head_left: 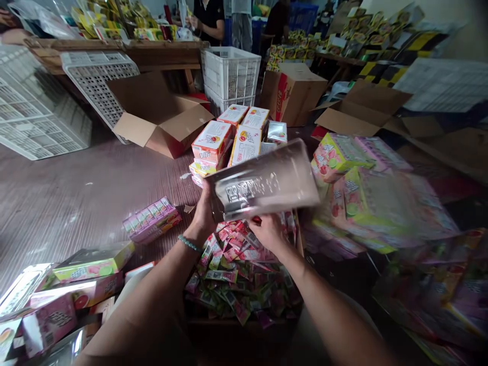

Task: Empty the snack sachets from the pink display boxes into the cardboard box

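Note:
Both my hands hold a shiny silver carton (263,183), tilted, its open inside facing me. My left hand (204,213), with a green bead bracelet at the wrist, grips the carton's left end. My right hand (269,231) is closed on its lower edge. Below them lies an open box full of small pink, red and green sachets (240,274). The carton is slightly smeared by motion.
Stacked orange-and-white boxes (224,140) stand behind the carton. Green-pink boxes (343,157) pile up on the right, more at the lower left (87,264). A purple packet (152,218) lies on the floor. Open cardboard boxes (160,117), white crates (231,73) and people at a far table.

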Available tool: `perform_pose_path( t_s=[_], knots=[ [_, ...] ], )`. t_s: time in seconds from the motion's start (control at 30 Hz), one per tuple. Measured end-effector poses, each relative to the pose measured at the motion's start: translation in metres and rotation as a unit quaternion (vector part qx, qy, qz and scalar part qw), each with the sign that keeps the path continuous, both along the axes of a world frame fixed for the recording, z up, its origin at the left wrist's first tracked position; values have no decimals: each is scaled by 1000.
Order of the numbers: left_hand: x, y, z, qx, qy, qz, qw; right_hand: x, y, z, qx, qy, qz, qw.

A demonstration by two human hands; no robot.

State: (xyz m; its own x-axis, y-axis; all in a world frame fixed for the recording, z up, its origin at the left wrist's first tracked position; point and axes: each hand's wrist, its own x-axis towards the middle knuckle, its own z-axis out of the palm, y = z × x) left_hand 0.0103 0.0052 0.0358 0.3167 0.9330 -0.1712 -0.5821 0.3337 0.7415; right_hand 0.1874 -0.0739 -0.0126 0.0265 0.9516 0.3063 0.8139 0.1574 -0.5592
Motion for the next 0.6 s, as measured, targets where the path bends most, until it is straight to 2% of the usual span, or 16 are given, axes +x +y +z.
perform_pose_path(
  t_s=[0.07, 0.13, 0.2, 0.27, 0.33, 0.43, 0.6],
  knots=[
    [-15, 10, 9, 11, 0, 78, 997, 3, -5, 4, 8, -19, -27, 999],
    [-33, 20, 16, 11, 2, 152, 988, 1, -11, 6, -19, -60, -34, 997],
    [-49, 25, 20, -14, 15, 192, 981, -5, -14, 2, -110, -117, 1, 987],
    [-60, 26, 23, -48, 28, 219, 974, -11, -11, -10, -232, -171, 46, 956],
    [-69, 24, 25, -48, 28, 241, 969, -13, 0, -23, -311, -203, 60, 927],
    [-83, 25, 26, -14, 16, 253, 967, -1, 24, -36, -336, -215, 30, 917],
    [-108, 33, 23, -18, 40, 281, 959, 35, 53, -44, -342, -218, -26, 914]
  ],
)
